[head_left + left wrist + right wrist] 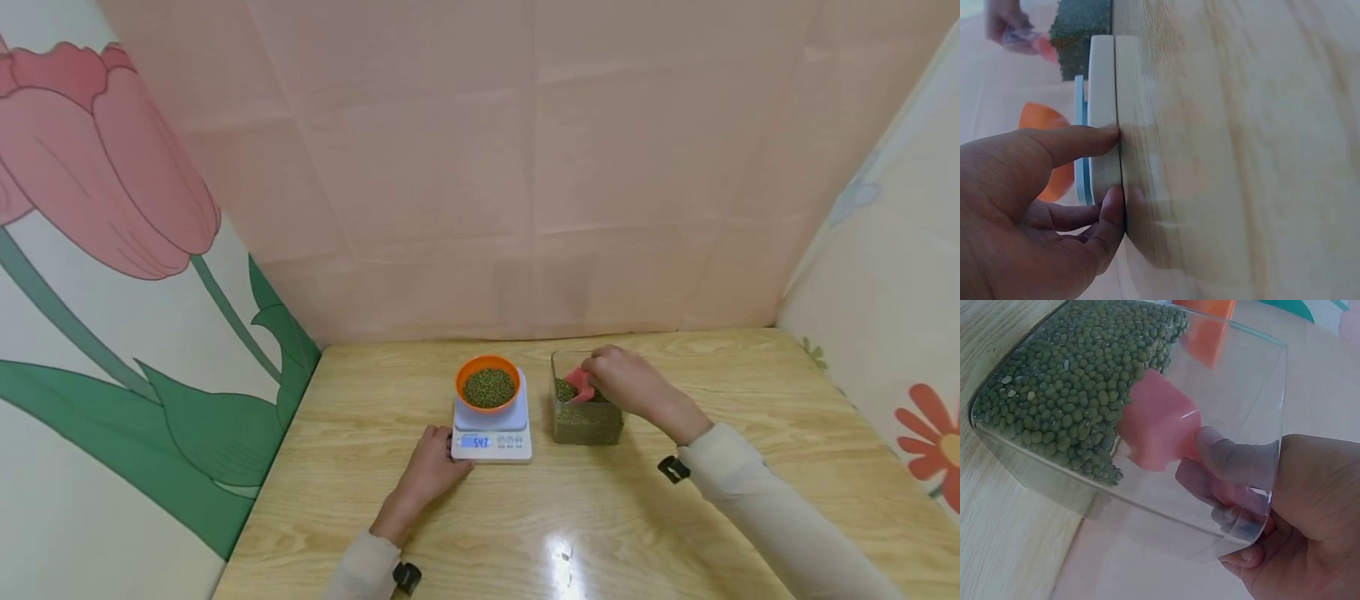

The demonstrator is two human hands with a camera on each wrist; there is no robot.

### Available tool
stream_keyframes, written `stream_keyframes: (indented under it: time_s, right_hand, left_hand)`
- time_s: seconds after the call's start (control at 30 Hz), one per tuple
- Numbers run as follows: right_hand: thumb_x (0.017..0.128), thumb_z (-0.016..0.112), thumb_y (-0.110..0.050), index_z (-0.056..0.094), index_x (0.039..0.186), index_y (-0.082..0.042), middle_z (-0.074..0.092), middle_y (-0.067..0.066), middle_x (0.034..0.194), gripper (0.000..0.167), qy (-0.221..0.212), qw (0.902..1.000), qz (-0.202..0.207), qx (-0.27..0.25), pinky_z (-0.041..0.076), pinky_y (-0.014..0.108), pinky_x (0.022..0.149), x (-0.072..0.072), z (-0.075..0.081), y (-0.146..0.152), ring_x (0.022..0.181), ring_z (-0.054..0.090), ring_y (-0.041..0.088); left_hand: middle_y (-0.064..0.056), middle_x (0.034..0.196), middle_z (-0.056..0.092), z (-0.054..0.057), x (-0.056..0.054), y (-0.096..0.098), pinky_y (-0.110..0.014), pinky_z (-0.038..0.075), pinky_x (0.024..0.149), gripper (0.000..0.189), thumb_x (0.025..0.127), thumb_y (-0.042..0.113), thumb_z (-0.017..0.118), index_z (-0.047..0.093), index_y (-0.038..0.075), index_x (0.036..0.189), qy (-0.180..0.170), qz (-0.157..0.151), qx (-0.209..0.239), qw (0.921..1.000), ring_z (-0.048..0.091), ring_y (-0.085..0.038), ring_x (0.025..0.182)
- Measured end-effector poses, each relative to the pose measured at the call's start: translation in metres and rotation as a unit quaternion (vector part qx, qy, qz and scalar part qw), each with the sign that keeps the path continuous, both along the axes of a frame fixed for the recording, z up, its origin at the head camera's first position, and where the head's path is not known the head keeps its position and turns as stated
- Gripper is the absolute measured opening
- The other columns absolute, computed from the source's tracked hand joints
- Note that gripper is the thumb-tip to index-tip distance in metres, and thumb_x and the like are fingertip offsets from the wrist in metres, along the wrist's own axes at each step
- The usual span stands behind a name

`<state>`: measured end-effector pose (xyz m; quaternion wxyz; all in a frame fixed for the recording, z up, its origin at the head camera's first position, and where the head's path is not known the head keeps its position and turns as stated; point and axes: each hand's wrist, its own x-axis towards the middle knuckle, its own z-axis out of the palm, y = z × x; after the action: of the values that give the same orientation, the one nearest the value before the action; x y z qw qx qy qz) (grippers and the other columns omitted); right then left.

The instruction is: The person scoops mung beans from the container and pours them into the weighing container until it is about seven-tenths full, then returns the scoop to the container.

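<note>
A white kitchen scale (493, 456) with a lit display stands on the table, and an orange bowl (487, 361) of green mung beans (489, 389) sits on its platform. At the scale's front left corner, my left hand (433, 467) grips the edge, thumb on the front and curled fingers round the side. My right hand (628, 383) reaches over a clear square container (1166, 519) and pinches a pink scoop (1159, 422) by its handle. The scoop's edge meets the mung beans (1079, 381) inside the container. Part of the handle is hidden by my fingers.
The container stands to the right of the scale, a small gap between them. Under everything is a wood-grain table (360, 400). A pink covered wall (450, 208) rises behind it, with flower-patterned walls on both sides.
</note>
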<state>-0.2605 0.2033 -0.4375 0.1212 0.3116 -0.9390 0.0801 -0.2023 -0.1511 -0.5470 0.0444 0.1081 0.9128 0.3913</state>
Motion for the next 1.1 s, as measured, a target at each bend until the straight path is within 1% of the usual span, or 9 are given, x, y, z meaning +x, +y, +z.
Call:
stream_keyframes:
  time_s: [0.17, 0.27, 0.43, 0.57, 0.67, 0.73, 0.87, 0.97, 1.1]
  right_hand:
    - [0.090, 0.072, 0.006, 0.071, 0.078, -0.008, 0.060, 0.000, 0.073, 0.018, -0.001, 0.9998, 0.016, -0.009, 0.048, 0.035, 0.061, -0.0045, -0.0032, 0.0001, 0.067, 0.056, 0.015]
    - [0.090, 0.072, 0.006, 0.071, 0.079, -0.008, 0.061, -0.001, 0.073, 0.018, -0.009, 0.9997, 0.020, -0.010, 0.048, 0.035, 0.061, -0.0066, -0.0048, 0.0009, 0.067, 0.056, 0.013]
    - [0.092, 0.070, 0.006, 0.070, 0.079, -0.008, 0.062, -0.001, 0.074, 0.020, -0.035, 0.9992, 0.016, -0.012, 0.047, 0.034, 0.062, -0.0086, -0.0047, 0.0009, 0.067, 0.055, 0.013]
    - [0.093, 0.071, 0.007, 0.071, 0.076, -0.010, 0.064, -0.001, 0.074, 0.024, -0.051, 0.9982, 0.023, -0.021, 0.047, 0.032, 0.062, -0.0094, -0.0059, 0.0006, 0.068, 0.055, 0.011]
    - [0.095, 0.071, 0.006, 0.071, 0.077, -0.011, 0.065, 0.000, 0.074, 0.025, -0.063, 0.9975, 0.024, -0.022, 0.045, 0.030, 0.062, -0.0090, -0.0060, 0.0003, 0.067, 0.053, 0.009]
    - [0.097, 0.071, 0.003, 0.071, 0.078, -0.010, 0.064, -0.001, 0.074, 0.023, -0.070, 0.9970, 0.022, -0.024, 0.042, 0.029, 0.062, -0.0088, -0.0057, -0.0006, 0.066, 0.050, 0.009]
    - [0.098, 0.071, 0.001, 0.072, 0.081, -0.010, 0.062, -0.002, 0.074, 0.020, -0.075, 0.9966, 0.021, -0.024, 0.040, 0.029, 0.062, -0.0084, -0.0051, -0.0018, 0.066, 0.047, 0.010]
    - [0.098, 0.072, 0.000, 0.073, 0.083, -0.009, 0.062, -0.001, 0.075, 0.018, -0.078, 0.9965, 0.020, -0.023, 0.041, 0.029, 0.062, -0.0082, -0.0051, -0.0020, 0.066, 0.049, 0.010]
    - [0.097, 0.072, 0.002, 0.074, 0.085, -0.006, 0.066, 0.001, 0.077, 0.014, -0.069, 0.9972, 0.019, -0.018, 0.045, 0.031, 0.063, -0.0081, -0.0055, -0.0016, 0.068, 0.053, 0.010]
  left_hand:
    - [-0.012, 0.114, 0.059, -0.0005, 0.0005, 0.0000, -0.030, 0.050, 0.082, 0.048, 0.088, 0.013, 0.086, 0.067, -0.004, 0.128, 0.003, -0.001, -0.001, 1.0000, 0.051, -0.019, 0.099]
    - [-0.012, 0.114, 0.059, 0.0006, 0.0009, 0.0000, -0.031, 0.050, 0.082, 0.047, 0.088, 0.013, 0.086, 0.067, -0.003, 0.128, 0.000, 0.000, -0.001, 1.0000, 0.051, -0.019, 0.099]
    - [-0.014, 0.115, 0.059, 0.0017, 0.0013, 0.0001, -0.032, 0.050, 0.083, 0.046, 0.088, 0.013, 0.085, 0.068, -0.003, 0.128, -0.003, 0.000, -0.002, 1.0000, 0.051, -0.020, 0.099]
    - [-0.014, 0.112, 0.059, 0.0014, 0.0010, 0.0001, -0.031, 0.050, 0.081, 0.046, 0.087, 0.012, 0.086, 0.068, -0.005, 0.126, 0.007, -0.003, -0.004, 1.0000, 0.050, -0.020, 0.097]
    - [-0.014, 0.110, 0.059, 0.0008, 0.0010, 0.0000, -0.029, 0.050, 0.079, 0.046, 0.086, 0.012, 0.086, 0.067, -0.006, 0.124, 0.014, -0.005, -0.005, 0.9999, 0.050, -0.019, 0.095]
    - [-0.014, 0.109, 0.058, 0.0005, 0.0010, -0.0001, -0.029, 0.050, 0.078, 0.047, 0.086, 0.011, 0.087, 0.067, -0.007, 0.124, 0.015, -0.006, -0.005, 0.9999, 0.050, -0.019, 0.095]
    - [-0.013, 0.108, 0.058, -0.0001, 0.0005, -0.0004, -0.028, 0.049, 0.077, 0.046, 0.085, 0.011, 0.087, 0.068, -0.007, 0.124, 0.013, -0.004, -0.002, 0.9999, 0.049, -0.019, 0.094]
    - [-0.013, 0.108, 0.059, -0.0010, -0.0002, -0.0003, -0.029, 0.048, 0.078, 0.046, 0.085, 0.011, 0.087, 0.068, -0.006, 0.123, 0.013, -0.002, -0.003, 0.9999, 0.049, -0.019, 0.094]
    - [-0.013, 0.109, 0.059, -0.0020, -0.0009, 0.0001, -0.030, 0.049, 0.079, 0.045, 0.085, 0.011, 0.087, 0.069, -0.005, 0.123, 0.013, 0.001, -0.007, 0.9999, 0.049, -0.019, 0.095]
